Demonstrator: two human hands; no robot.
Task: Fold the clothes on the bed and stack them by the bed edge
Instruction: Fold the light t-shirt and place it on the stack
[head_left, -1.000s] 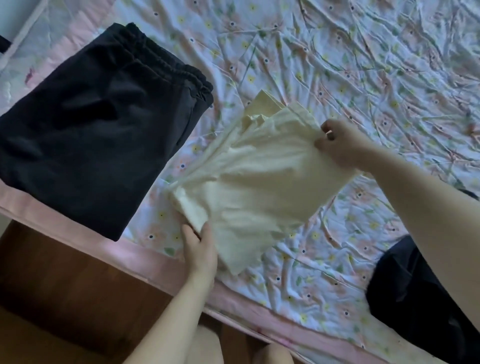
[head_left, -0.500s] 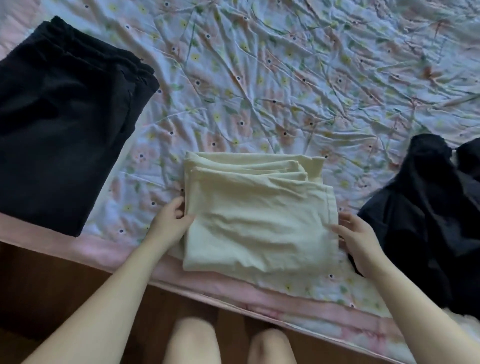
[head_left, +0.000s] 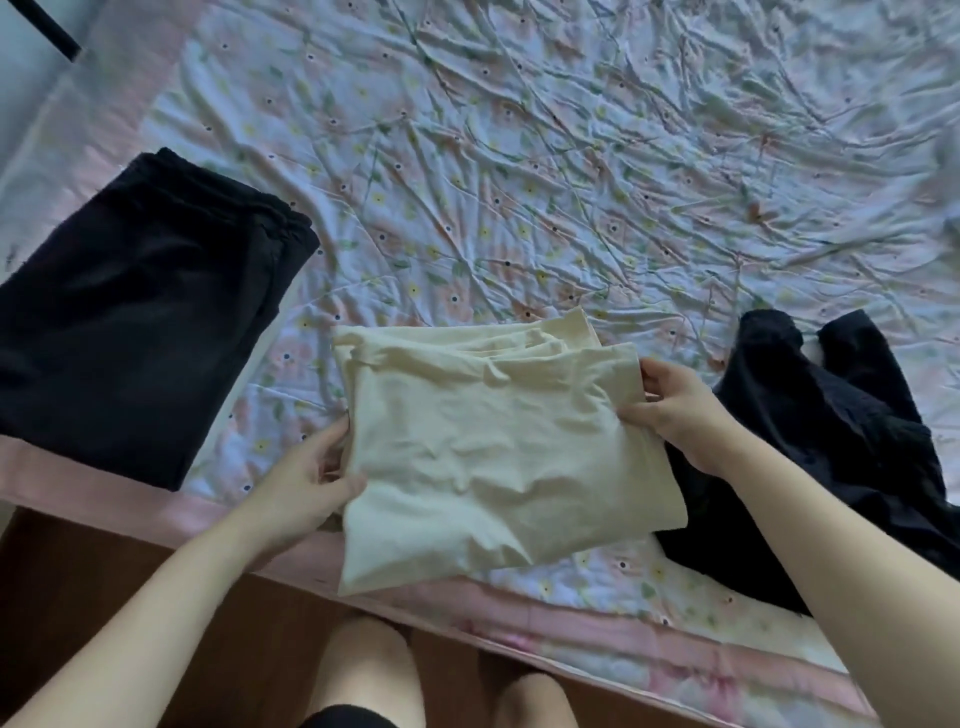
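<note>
Both hands grasp the folded cream garment at the bed edge: left hand pinching one side, right hand the other.

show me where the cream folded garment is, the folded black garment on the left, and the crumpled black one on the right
cream folded garment (head_left: 493, 457), head view, middle of its top layer.
folded black garment (head_left: 135, 322), head view, centre of its flat top.
crumpled black garment (head_left: 831, 415), head view, its bunched middle.
</note>
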